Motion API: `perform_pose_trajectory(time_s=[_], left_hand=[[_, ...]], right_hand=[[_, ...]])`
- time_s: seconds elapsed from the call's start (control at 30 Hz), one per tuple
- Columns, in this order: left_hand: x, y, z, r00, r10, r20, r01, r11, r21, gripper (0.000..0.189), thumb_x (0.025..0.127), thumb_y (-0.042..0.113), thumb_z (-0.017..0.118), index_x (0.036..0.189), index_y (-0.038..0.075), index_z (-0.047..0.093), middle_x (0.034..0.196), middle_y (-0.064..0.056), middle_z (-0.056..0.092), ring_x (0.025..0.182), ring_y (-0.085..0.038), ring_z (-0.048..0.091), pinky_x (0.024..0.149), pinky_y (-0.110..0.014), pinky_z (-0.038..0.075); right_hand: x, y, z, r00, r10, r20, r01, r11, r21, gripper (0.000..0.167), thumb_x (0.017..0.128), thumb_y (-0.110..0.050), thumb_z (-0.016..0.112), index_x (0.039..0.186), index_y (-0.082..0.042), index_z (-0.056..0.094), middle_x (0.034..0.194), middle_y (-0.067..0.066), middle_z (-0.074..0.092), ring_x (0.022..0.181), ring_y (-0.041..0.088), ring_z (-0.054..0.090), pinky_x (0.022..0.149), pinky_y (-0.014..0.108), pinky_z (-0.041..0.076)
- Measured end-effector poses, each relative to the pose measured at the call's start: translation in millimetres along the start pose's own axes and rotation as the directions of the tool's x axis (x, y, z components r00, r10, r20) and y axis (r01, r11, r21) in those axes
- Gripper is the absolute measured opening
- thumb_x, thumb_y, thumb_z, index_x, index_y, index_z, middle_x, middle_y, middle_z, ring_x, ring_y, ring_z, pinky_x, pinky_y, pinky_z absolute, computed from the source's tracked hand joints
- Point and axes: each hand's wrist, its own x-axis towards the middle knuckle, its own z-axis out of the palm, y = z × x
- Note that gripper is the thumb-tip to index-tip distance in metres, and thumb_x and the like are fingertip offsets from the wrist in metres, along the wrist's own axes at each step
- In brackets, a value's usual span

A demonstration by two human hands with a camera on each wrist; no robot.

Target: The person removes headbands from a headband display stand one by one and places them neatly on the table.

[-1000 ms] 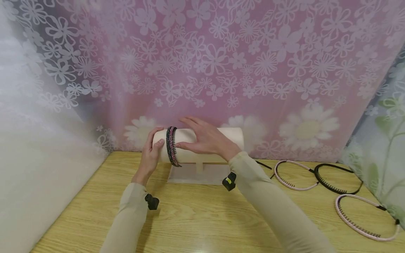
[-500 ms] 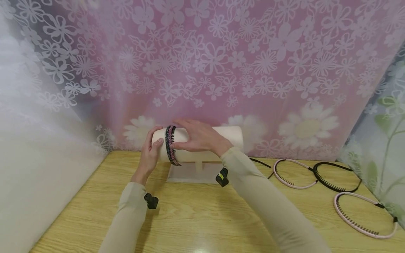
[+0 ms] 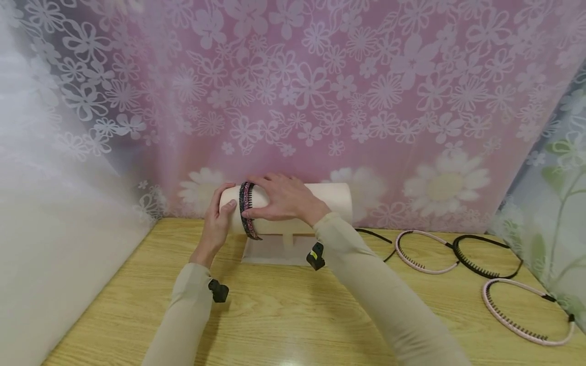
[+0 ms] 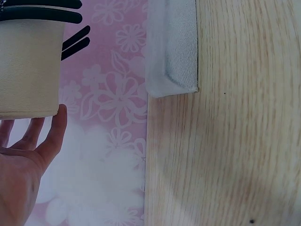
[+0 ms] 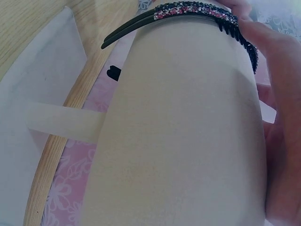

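A cream padded cylinder [image 3: 331,198] stands on a flat pale base [image 3: 270,252] against the backdrop. Near its left end sit two glittery toothed headbands side by side, a dark one [image 3: 242,206] and a pink one [image 5: 176,12]. My left hand [image 3: 214,231] grips the cylinder's left end, thumb in front, other fingers behind and at the end face [image 4: 30,70]. My right hand [image 3: 288,198] spreads over the top of the cylinder, thumb and index finger extended against the pink headband's right side. Black headband ends [image 4: 47,14] point downward off the cylinder.
On the wooden table [image 3: 284,315] at the right lie a pink headband [image 3: 414,264], a black headband [image 3: 478,269] and another pink headband [image 3: 513,328]. One more black headband [image 3: 375,235] shows partly behind the right forearm. A flowered curtain [image 3: 311,101] hangs close behind.
My right hand has slid left along the cylinder, its thumb and index finger coming up against the pink headband. The left hand keeps its grip; both headbands stay in nearly the same spot.
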Motion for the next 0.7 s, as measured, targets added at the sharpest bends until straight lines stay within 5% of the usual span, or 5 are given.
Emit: perform_pose_trajectory(time_s=[0.53, 0.7], left_hand=[[-2.0, 0.9, -0.3, 1.000, 0.001, -0.009, -0.001, 1.000, -0.014, 0.048, 0.103, 0.021, 0.047, 0.150, 0.010, 0.045, 0.137, -0.019, 0.053, 0.080, -0.015, 0.060, 0.064, -0.028, 0.054], [-3.0, 1.1, -0.8, 1.000, -0.001, -0.005, 0.001, 1.000, -0.005, 0.048, 0.104, 0.022, 0.046, 0.151, 0.011, 0.044, 0.140, -0.018, 0.052, 0.081, -0.016, 0.059, 0.064, -0.029, 0.054]], right_hand=[[-3.4, -1.0, -4.4, 0.999, 0.025, 0.032, -0.028, 0.996, 0.081, 0.086, 0.083, -0.070, 0.065, 0.155, -0.029, 0.039, 0.154, 0.003, 0.048, 0.139, 0.028, 0.049, 0.112, 0.056, 0.041], [-4.6, 0.2, -4.8, 1.000, 0.010, 0.029, -0.013, 0.993, 0.116, 0.086, 0.081, -0.066, 0.071, 0.151, -0.024, 0.040, 0.149, 0.001, 0.054, 0.129, 0.023, 0.056, 0.103, 0.048, 0.048]])
